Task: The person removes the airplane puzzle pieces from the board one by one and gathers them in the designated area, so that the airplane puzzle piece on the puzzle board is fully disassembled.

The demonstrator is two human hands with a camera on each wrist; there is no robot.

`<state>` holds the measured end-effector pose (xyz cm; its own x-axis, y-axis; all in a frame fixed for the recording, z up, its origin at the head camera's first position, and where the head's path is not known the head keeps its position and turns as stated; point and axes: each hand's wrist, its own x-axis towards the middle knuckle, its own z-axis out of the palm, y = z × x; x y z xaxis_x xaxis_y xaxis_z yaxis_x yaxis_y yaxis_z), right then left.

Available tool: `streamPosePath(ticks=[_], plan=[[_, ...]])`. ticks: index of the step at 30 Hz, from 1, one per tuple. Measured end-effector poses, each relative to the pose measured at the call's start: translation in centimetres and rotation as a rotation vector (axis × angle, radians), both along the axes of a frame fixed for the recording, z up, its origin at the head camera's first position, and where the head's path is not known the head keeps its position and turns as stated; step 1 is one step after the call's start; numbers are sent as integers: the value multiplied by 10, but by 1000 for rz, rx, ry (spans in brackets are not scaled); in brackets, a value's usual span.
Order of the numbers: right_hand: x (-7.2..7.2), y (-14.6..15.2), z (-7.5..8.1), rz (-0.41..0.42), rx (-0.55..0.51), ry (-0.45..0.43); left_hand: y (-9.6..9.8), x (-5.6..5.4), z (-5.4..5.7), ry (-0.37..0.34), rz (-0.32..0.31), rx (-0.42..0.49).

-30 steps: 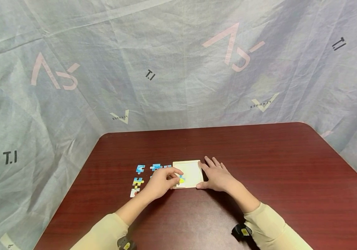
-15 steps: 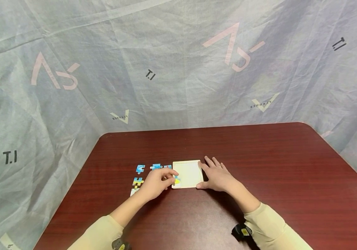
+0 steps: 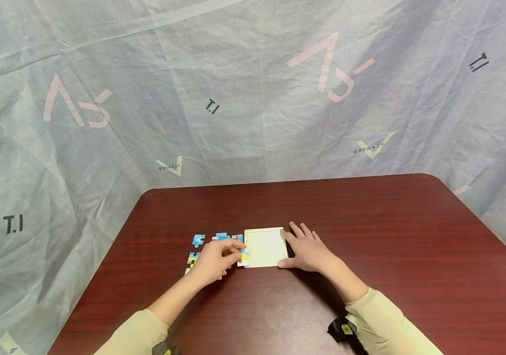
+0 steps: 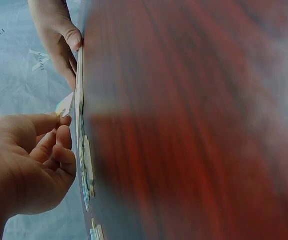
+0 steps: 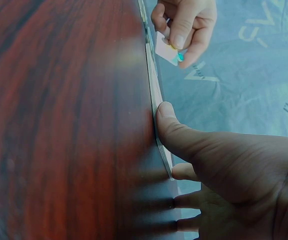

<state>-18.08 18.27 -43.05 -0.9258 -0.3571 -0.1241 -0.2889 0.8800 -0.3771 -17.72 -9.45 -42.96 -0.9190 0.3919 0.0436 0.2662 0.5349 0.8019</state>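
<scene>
My left hand (image 3: 215, 259) pinches a jigsaw puzzle piece (image 3: 243, 259) between thumb and fingertips, above the left edge of a pale square puzzle tray (image 3: 266, 249). Blue and yellow show on the piece; in the left wrist view the piece (image 4: 65, 104) is held tilted, raised above the table. My right hand (image 3: 308, 251) rests along the tray's right side, fingers spread, thumb by the near corner and index finger by the far one. In the right wrist view the thumb (image 5: 166, 111) touches the tray's edge.
Several loose puzzle pieces lie left of the tray, among them a blue piece (image 3: 198, 240) and a yellow-and-blue piece (image 3: 193, 257), partly hidden by my left hand. All lie on a dark red wooden table (image 3: 368, 222). Behind it hangs a grey cloth (image 3: 253, 123).
My left hand has moved left with the puzzle piece, from over the tray's inside to its left edge. The right hand and the tray have stayed in place.
</scene>
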Motion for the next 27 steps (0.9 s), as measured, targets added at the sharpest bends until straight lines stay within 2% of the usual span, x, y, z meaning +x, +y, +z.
streamPosePath(ticks=[7, 15, 21, 27], plan=[[0, 1, 0, -3, 0, -1, -6, 0, 1, 3, 28, -40], [0, 0, 1, -1, 1, -5, -11, 2, 0, 13, 24, -52], [0, 1, 2, -1, 3, -4, -14, 2, -1, -6, -4, -92], [1, 0, 3, 1, 5, -8, -14, 2, -2, 31, -50, -139]])
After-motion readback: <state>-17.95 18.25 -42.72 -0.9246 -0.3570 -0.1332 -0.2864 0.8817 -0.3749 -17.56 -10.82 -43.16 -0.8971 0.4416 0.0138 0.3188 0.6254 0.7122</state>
